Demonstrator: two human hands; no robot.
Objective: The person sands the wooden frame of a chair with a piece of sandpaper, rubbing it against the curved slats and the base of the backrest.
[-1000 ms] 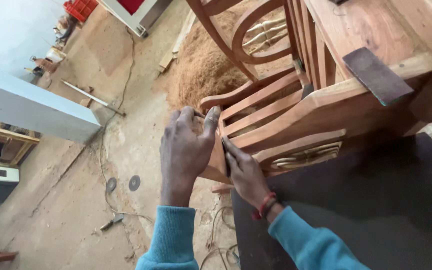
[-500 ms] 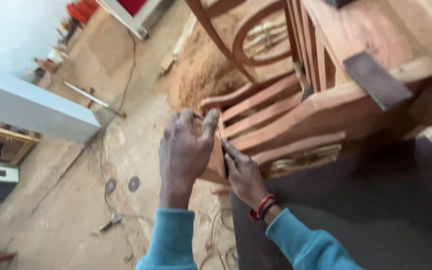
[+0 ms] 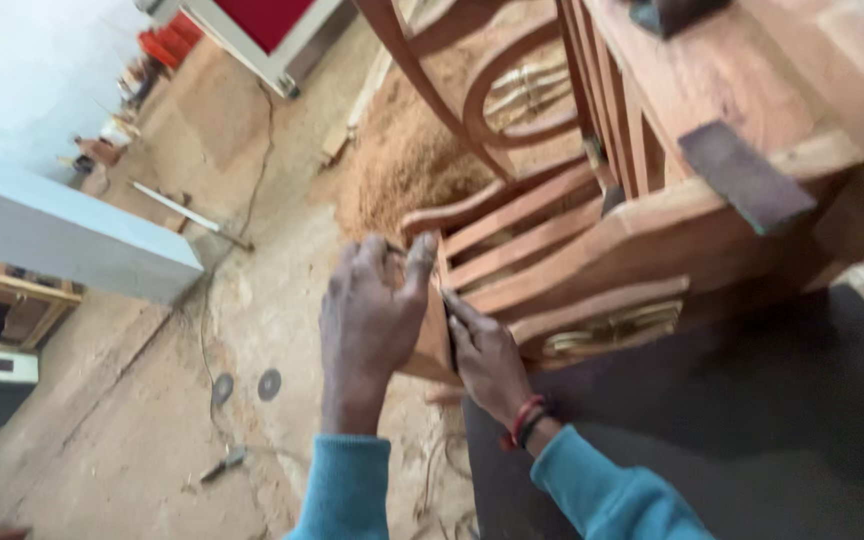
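the left hand (image 3: 370,325) is curled over the outer end of a wooden chair frame (image 3: 592,250), fingers bent over the top of its end post and thumb side pressed to the wood, so it has hold of the frame. the right hand (image 3: 487,360) lies just beside it, against the inner face of the same post, fingers stretched flat and close together; whether anything sits under those fingers cannot be told from this view. a red and black band (image 3: 524,422) rings the right wrist, and both arms wear blue sleeves (image 3: 342,490).

the chair frame is reddish bare wood, lying tilted, with several slats running from the held post toward the upper right. a dark flat block (image 3: 747,178) rests on its broad upper rail. below the frame, at the lower right, lies a dark cloth (image 3: 732,440).

on the dusty floor (image 3: 132,440) a heap of sawdust (image 3: 402,160) lies just behind the frame. two small round discs (image 3: 247,386) lie left of the left hand, with a thin cable (image 3: 207,320) running past them. a pale grey beam (image 3: 62,235) crosses the left edge.
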